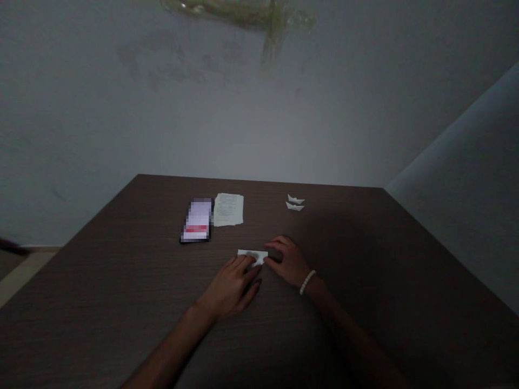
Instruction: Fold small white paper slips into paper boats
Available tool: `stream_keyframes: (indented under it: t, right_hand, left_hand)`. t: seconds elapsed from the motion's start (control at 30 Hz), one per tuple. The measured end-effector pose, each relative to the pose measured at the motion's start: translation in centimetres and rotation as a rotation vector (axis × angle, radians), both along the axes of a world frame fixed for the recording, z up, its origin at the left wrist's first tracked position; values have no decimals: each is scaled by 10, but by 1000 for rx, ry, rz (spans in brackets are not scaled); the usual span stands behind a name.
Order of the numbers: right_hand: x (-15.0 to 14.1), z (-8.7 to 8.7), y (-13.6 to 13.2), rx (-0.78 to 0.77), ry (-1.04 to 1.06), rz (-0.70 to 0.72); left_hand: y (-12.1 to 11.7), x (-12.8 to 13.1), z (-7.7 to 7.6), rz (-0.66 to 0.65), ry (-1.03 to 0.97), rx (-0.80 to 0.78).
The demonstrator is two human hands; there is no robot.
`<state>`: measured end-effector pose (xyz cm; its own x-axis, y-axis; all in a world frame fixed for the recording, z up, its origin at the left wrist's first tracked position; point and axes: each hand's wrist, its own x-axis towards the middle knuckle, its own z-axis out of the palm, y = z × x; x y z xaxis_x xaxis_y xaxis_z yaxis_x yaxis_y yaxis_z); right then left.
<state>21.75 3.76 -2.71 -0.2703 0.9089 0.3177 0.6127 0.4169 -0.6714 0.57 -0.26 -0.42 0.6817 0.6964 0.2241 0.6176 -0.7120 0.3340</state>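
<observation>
A small white piece of paper point(253, 253) lies on the dark wooden table, its long edge running left to right. My left hand point(233, 286) rests over the paper's near left part, fingertips on it and thumb stretched out to the side. At the paper's right end is my right hand point(290, 262), with a beaded bracelet at the wrist. Its thumb reaches the right edge and its index finger is held apart from the thumb, curved above the corner. The fingers of my left hand cover the near side of the paper.
Two folded paper boats point(295, 203) stand toward the back right of the table point(348, 227). A stack of printed paper sheets point(228, 209) lies at the back, beside a phone point(197, 220) with a lit, blurred screen. A wall point(259, 124) rises behind the table.
</observation>
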Motion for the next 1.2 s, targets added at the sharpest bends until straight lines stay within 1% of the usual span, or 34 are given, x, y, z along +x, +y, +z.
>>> stream_keyframes:
  t: [0.13,0.2,0.3,0.37,0.57,0.73,0.9,1.07,1.2]
  right_hand:
    - [2,2,6,-29,-58,60]
    - [3,5,10,-58,-84,75]
    - [3,10,13,-106,-118,97]
    - [3,12,15,-129,-141,105]
    - [0,16,15,-158,-189,116]
    - [-4,19,13,-145,-217,107]
    - [-5,14,14,-92,-219,173]
    - [-2,3,12,40,-193,230]
    - [0,2,9,114,-209,260]
  left_hand:
    - [7,-6,-4,-8,-163,-10]
    - [13,-11,-9,79,-255,36]
    - [22,-18,-16,185,-230,42]
    - [27,-21,-19,215,-207,40]
    - [32,-21,-20,253,-210,-7]
    - [35,-21,-21,225,-245,-52]
    - [36,-21,-22,219,-251,-67]
    - [35,-21,-18,206,-228,-74]
    - [35,-22,-17,175,-214,-44]
